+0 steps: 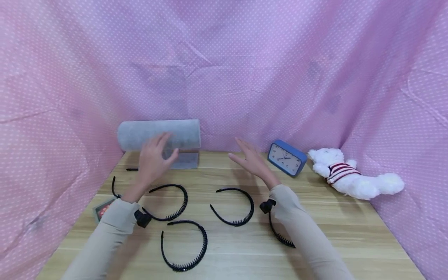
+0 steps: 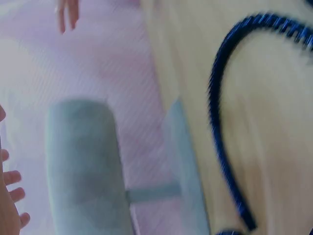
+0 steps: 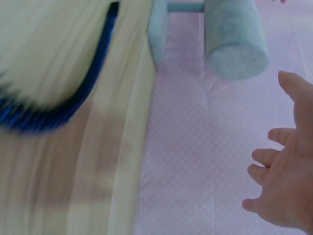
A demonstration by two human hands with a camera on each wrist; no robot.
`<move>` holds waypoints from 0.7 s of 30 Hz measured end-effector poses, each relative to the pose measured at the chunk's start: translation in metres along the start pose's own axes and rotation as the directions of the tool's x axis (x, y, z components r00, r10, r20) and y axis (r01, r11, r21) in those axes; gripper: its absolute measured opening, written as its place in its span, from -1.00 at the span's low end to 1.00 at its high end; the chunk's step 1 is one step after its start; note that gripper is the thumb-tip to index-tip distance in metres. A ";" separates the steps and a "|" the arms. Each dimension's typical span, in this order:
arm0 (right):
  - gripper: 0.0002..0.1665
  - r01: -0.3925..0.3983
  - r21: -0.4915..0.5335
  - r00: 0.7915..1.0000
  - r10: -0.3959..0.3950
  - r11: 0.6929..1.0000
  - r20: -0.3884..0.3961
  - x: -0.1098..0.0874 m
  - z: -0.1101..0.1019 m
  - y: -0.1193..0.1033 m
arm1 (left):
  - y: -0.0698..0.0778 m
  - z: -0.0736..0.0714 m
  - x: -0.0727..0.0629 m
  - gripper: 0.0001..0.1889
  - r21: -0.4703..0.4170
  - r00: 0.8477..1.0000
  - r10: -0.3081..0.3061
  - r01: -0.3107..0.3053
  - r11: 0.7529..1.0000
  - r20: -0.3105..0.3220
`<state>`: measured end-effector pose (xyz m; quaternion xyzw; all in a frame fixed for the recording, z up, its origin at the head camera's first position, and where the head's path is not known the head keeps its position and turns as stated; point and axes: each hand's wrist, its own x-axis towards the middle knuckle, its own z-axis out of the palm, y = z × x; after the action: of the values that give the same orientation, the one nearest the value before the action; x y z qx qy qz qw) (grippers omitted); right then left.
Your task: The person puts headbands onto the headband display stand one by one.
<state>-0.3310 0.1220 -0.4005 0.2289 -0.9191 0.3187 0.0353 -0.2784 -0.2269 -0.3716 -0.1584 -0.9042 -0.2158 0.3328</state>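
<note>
A grey velvety roll on a flat-based stand (image 1: 162, 131) is at the back left of the table. My left hand (image 1: 154, 157) overlaps the roll in the head view, fingers spread and holding nothing. To the right, my right hand (image 1: 253, 163) hovers with extended fingers, also holding nothing. Several black toothed headbands lie about the tabletop: one headband (image 1: 184, 202) beside my left forearm, another headband (image 1: 251, 206) below my right hand, and a third headband (image 1: 204, 245) nearer the front. My right sleeve partly covers a further headband (image 1: 280, 238).
A blue alarm clock (image 1: 287, 158) stands at the back right, with a white plush bear (image 1: 360, 182) in a striped top beside it. Partly under my left sleeve lies a small framed item (image 1: 102, 210). Pink dotted cloth (image 1: 224, 77) hangs around the wooden table (image 1: 245, 252).
</note>
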 end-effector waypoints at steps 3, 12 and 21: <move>-0.02 0.029 0.099 0.999 -0.031 0.995 0.015 0.012 0.006 -0.013 | -0.019 -0.018 0.007 -0.30 -0.069 0.991 -0.133 0.133 0.989 0.017; -0.06 0.018 0.354 0.995 -0.051 0.935 0.085 0.043 0.023 -0.049 | -0.081 -0.049 0.007 -0.03 -0.478 0.886 -0.455 0.441 0.760 0.094; -0.10 -0.008 0.533 0.992 -0.060 0.846 0.111 0.065 0.045 -0.067 | -0.108 -0.059 -0.004 0.02 -0.596 0.775 -0.535 0.615 0.516 0.336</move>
<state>-0.3561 0.0230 -0.3843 0.2614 -0.7920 0.5456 -0.0820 -0.2906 -0.3494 -0.3647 0.0286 -0.7780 -0.6178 0.1105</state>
